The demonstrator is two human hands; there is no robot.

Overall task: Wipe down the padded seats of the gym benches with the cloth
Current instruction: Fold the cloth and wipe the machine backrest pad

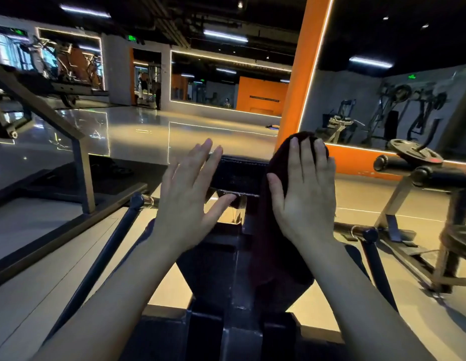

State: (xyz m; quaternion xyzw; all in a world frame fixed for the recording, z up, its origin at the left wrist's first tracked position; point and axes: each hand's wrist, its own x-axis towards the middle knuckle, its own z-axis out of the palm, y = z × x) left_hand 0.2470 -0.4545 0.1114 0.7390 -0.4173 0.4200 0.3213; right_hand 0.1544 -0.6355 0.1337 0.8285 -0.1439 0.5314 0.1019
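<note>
Dim gym floor, glossy and pale, stretches back to mirrors and an orange pillar (302, 74); machines line the far right wall, and a plate-loaded frame (414, 152) stands near on the right. Close in, a dark padded bench (237, 175) runs straight away from the person, its long axis pointing forward between the two arms, with its narrower far pad (234, 173) between the hands and the steel base (226, 321) below.

On the right half of this surface lies the cloth (273, 243), a dark maroon strip draped lengthwise along the padding, from beyond the fingertips back toward the person. Right hand (304, 194) rests flat on top of it, fingers straight and spread, pressing rather than clutching, so that grip is open with the cloth beneath the palm. Left hand (193, 194) is likewise open, fingers spread, holding nothing; it sits at the pad's left edge, though whether it touches or hovers I cannot tell.

Judging from this, the cloth already lies under the nearer, right hand and in line with the padding, so the coming stroke likely runs along that axis, forward or back. The left half of the surface looks uncovered by cloth, so a sideways shift toward the left hand would be needed to reach it.
</note>
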